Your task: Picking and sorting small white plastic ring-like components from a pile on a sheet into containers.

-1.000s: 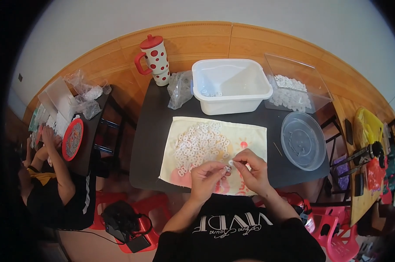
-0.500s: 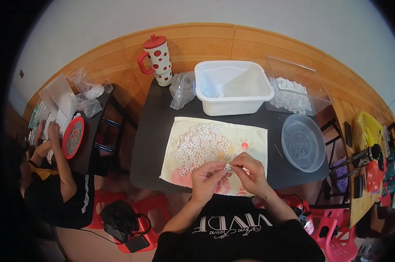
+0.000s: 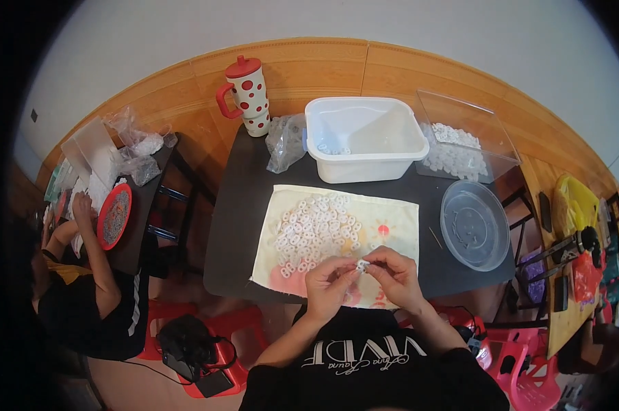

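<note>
Dark surface, set against the wood-panelled wall; a cream cloth lies on its near half. White tub stands behind the cloth, with a few small white pieces visible inside. To the right, a round clear dish, well apart from the hands. On the cloth's left half: a loose spread of white ring-like pieces. Left hand and right hand are over the cloth's near edge, just beside the spread. Change noted: one second ago a white bit showed in the right fingertips, slightly apart from another at the left; now both sets of fingertips meet at one white spot. Reading: the handling has become two-handed, at a single point. Grip, each hand: narrow, thumb against finger, pinching the small white piece between the two hands. One piece or two: cannot tell; fingertips cover part of it.
</note>
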`<state>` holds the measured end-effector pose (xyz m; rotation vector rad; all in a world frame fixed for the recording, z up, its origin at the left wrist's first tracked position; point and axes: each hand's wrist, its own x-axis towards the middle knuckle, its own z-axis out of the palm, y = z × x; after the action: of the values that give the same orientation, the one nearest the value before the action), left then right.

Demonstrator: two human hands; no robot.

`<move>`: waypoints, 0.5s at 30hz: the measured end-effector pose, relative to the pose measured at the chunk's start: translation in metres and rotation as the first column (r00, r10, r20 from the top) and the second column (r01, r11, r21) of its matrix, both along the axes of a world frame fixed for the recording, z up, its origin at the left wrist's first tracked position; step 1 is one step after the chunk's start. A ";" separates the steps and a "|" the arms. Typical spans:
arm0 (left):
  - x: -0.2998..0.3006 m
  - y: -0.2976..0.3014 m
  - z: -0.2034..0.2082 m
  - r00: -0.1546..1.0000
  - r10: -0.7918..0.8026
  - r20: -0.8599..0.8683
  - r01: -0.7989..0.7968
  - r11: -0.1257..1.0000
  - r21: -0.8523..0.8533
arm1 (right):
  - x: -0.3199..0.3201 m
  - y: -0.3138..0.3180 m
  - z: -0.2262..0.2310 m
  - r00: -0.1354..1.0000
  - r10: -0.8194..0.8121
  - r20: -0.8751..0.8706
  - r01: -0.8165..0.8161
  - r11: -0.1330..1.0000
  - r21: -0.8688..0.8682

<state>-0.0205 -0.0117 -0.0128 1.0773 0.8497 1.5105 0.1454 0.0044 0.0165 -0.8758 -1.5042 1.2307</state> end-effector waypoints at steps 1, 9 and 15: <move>0.000 0.000 0.000 1.000 0.000 0.000 0.000 1.000 -0.001 | 0.001 -0.001 0.001 1.000 0.008 -0.006 -0.008 1.000 -0.019; 0.001 0.001 -0.003 0.989 -0.055 0.138 0.066 0.995 -0.074 | 0.001 -0.002 -0.004 0.993 -0.016 -0.115 0.003 0.993 -0.118; 0.002 0.002 -0.002 0.991 -0.043 0.125 0.054 0.994 -0.092 | -0.001 -0.002 -0.007 0.990 -0.069 -0.124 0.065 0.997 -0.042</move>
<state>-0.0188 -0.0102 -0.0146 0.9199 0.7961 1.4651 0.1442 0.0023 0.0091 -0.8507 -1.3453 1.2449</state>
